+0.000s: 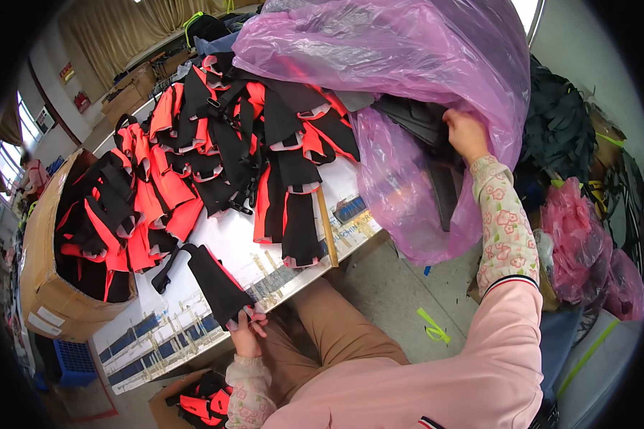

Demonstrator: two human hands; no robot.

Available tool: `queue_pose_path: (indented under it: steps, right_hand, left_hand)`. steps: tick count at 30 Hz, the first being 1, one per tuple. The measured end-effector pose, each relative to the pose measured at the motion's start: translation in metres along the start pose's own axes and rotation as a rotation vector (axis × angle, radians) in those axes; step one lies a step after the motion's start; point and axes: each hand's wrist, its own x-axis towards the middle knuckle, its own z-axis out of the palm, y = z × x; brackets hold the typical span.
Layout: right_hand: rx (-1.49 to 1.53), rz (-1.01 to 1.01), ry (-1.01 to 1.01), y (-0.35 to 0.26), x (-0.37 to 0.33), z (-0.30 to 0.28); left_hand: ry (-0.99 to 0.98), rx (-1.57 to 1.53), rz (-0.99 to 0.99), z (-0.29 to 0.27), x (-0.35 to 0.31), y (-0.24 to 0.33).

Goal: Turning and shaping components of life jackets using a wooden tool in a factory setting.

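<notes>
My left hand [245,334] pinches the lower end of a black fabric strip [217,284] with a red-orange edge, which lies across the table's front edge. Out to the right, my right hand [468,136] is inside the mouth of a large pink-purple plastic bag [415,46]. Its fingers are closed on dark grey fabric pieces [413,118] in the bag; how many they grip is hidden. A heap of black and red-orange fabric pieces with straps [229,136] covers the far part of the white table [193,300].
A cardboard box [39,264] full of similar pieces stands at the left. A wooden stick [328,227] lies near the table's front edge. Below the table is another box with red-orange pieces [206,406]. Pink plastic bags [576,229] and dark fabric stacks [558,118] crowd the right side.
</notes>
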Motion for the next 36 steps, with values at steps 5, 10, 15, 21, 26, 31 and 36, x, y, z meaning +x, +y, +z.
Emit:
queue_pose_path:
  steps: [5, 10, 15, 21, 26, 31, 36]
  right_hand:
    - [-0.291, 0.092, -0.764, -0.006, -0.033, 0.023]
    - [-0.26, 0.254, -0.8, -0.024, -0.076, 0.064]
    - [-0.505, 0.235, -0.524, 0.001, -0.104, 0.106]
    - [-0.618, 0.214, -0.533, 0.04, -0.126, 0.129]
    - [-0.562, 0.224, -0.507, 0.025, -0.131, 0.106]
    - [-0.435, 0.128, -0.592, -0.02, -0.114, 0.055]
    - [-0.299, 0.063, -0.635, -0.078, -0.098, -0.013]
  left_hand:
    - [0.013, 0.012, 0.018, 0.003, 0.001, 0.001]
    - [0.022, -0.001, 0.012, -0.001, 0.0, 0.001]
    - [0.023, 0.012, -0.001, 0.003, -0.002, 0.005]
    - [0.005, 0.032, -0.011, 0.0, -0.001, 0.003]
    - [0.018, 0.055, -0.011, 0.007, -0.005, 0.008]
    - [0.017, 0.018, 0.028, 0.008, -0.005, 0.006]
    - [-0.008, 0.017, -0.034, 0.002, 0.0, 0.007]
